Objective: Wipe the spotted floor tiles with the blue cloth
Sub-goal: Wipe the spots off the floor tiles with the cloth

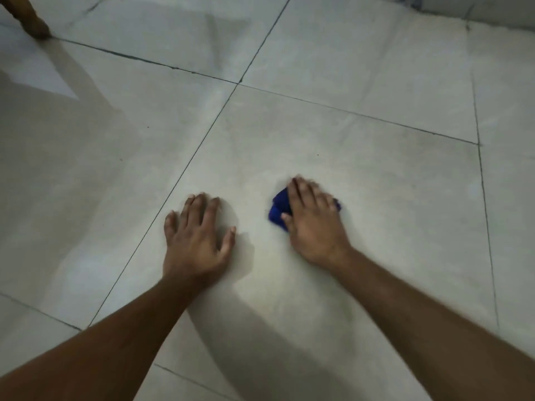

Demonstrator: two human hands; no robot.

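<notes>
Two bare hands are showing, one cloth, and one wooden furniture leg. The left hand (197, 235) is lying flat on the floor (333, 134), palm down, its fingers straight and spread, its thumb out to the side; it is grasping nothing and is simply resting on the tile. The right hand (312, 218) is lying on top of the cloth (278, 209), its fingers fairly straight and pressing the fabric down onto the floor, with the thumb lying against the near edge of the bundle. Its fingertips are looking blurred.

The cloth is a single small piece, deep blue, soft and crumpled into a rounded wad. Most of it is hiding under the right hand; a lump is sticking out on the thumb side and a small corner is peeking out past the little finger. It is sitting on the same large tile as both hands, just to the right of the left hand but apart from it.

The floor is made of big square tiles, pale grey and smooth with a dull sheen, set apart by thin dark grout lines. A few tiny dark specks are dotting the tiles. The leg (31, 17), brown and rounded at the foot, is standing on the floor at the far left corner, well apart from the hands.
</notes>
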